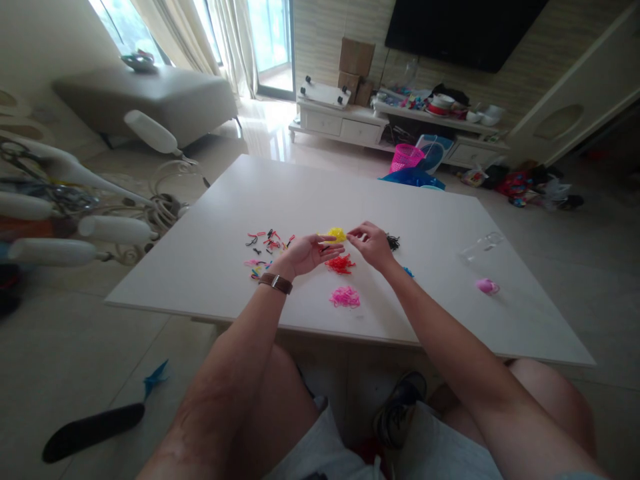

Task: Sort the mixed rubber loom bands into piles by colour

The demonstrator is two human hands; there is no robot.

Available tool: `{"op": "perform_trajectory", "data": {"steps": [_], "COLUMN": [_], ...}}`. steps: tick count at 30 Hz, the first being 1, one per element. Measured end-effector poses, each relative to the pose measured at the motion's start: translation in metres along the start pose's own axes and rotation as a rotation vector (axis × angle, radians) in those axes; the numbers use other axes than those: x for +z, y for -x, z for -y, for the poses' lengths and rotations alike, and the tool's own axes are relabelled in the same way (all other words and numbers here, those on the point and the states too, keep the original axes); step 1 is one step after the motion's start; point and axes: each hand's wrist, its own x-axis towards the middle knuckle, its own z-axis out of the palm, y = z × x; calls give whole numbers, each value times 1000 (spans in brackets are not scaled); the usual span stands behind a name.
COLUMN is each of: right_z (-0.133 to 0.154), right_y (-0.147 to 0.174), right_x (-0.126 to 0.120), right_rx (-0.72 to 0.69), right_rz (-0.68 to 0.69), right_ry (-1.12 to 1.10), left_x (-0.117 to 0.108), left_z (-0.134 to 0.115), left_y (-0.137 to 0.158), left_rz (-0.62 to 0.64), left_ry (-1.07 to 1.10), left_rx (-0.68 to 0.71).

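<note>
My left hand (313, 255) is palm up over the table with its fingers stretched out; a small dark bit shows near the fingers. Facing it, my right hand (371, 243) has thumb and fingertips pinched together beside the yellow pile (337, 234) of small bands; whatever sits in the pinch is too small to make out. Below lie a red pile (341, 264) and a pink pile (345, 297). A black pile (394, 243) and a blue pile (409, 272) are partly hidden by my right arm. Mixed loose bands (270, 241) are scattered left of my left hand.
On the right of the white table (425, 220) are a clear plastic container (481, 248) lying down and a small purple item (487, 287). A lamp with white shades (117, 229) stands by the left edge. Beyond the far edge is a pink basket (406, 157).
</note>
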Motion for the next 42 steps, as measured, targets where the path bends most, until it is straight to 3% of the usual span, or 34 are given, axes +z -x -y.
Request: {"op": "perform_trajectory", "data": {"steps": [5,11,16,19,23,26,30,33,38,40,42], "right_z": [31,33,36,21,-27,-67,-100,-111,-114,-111,-107], "right_y": [1,2,-1,-5,-6,-1,10,18,26,27,28], "right_x": [21,20,12,3,-21,-42,-58,-59,-55,-55,-54], "right_rx": [-101,-80,-45,12,233,397,502,499,491,489,459], "right_rz": [207,239,190,42,-207,-239,-246,-253,-268,-280,-297], "right_ry": [-112,-103,-42,47,229,395,513,543,567,554,536], "left_x": [1,1,2,1,2,4,4,4,3,-1,-11], "left_z": [3,4,6,6,11,19,30,34,27,18,5], "left_y": [1,4,3,1,-4,-10,-20,-23,-21,-17,-11], "left_rz": [57,32,10,-63,-188,-166,-132,-98,-35,-106,-274], "left_ry": [-67,-170,-189,-222,-291,-355,-585,-782,-896,-962,-1090], "left_rx": [27,39,54,67,205,268,285,320,386,436,479]}}
